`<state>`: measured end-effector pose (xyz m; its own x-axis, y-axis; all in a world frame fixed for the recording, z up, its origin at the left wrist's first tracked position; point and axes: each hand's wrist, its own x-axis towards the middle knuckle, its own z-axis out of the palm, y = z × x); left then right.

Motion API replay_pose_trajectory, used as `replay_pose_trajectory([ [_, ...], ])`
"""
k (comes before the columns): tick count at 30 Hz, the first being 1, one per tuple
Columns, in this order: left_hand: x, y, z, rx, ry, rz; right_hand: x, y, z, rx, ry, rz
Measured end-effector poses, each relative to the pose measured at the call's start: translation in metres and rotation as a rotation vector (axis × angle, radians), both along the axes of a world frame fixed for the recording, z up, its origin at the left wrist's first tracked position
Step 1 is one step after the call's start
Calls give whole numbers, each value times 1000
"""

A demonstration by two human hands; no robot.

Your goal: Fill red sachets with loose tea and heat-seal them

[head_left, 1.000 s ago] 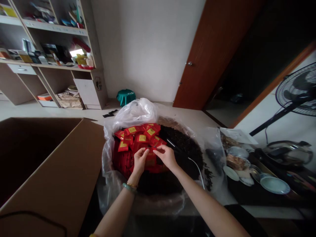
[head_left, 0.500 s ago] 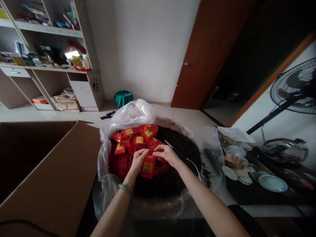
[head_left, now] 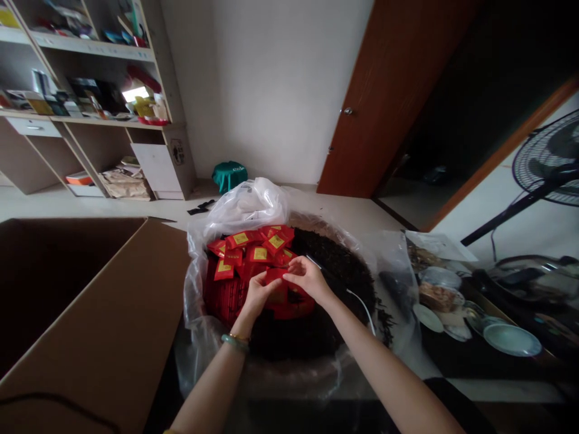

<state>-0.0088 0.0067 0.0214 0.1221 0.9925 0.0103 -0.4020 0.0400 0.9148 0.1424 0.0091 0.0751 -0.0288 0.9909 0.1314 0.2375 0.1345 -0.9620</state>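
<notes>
Between my two hands is a small red packet (head_left: 276,275), pinched at its edges. My left hand (head_left: 259,293), with a bangle on the wrist, grips its left side. My right hand (head_left: 309,279) has thumb and fingers on its right side. Just beyond lies a heap of red packets with yellow labels (head_left: 259,253). They rest on dark loose leaves (head_left: 335,256), which look like tea, in a large container lined with a clear plastic bag (head_left: 194,295). A dark device (head_left: 328,276) with a white cable (head_left: 362,304) lies on the leaves by my right hand.
An open cardboard box (head_left: 113,313) stands at the left. To the right are a tray of dishes (head_left: 511,339), a glass pot (head_left: 536,280) and a fan (head_left: 549,160). Shelves (head_left: 94,120), a green covered bin (head_left: 229,176) and a brown door (head_left: 362,120) stand behind.
The red packet hung upright with its yellow label showing; now it is tilted and its upper face shows between my fingers. The view has shifted slightly left.
</notes>
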Motion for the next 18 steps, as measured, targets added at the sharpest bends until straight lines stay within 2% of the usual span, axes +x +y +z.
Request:
replay_pose_trajectory([
  [3,0,0,1,21,20,6,-4,-5,-2,50,-71,-8],
  [8,0,-1,2,29,26,16,-9,-6,-10,88,-108,-136],
  [13,0,-2,4,15,21,2,-7,0,-16,11,-71,-129],
  [18,1,-2,5,14,22,-13,-6,3,-15,17,-57,-113],
])
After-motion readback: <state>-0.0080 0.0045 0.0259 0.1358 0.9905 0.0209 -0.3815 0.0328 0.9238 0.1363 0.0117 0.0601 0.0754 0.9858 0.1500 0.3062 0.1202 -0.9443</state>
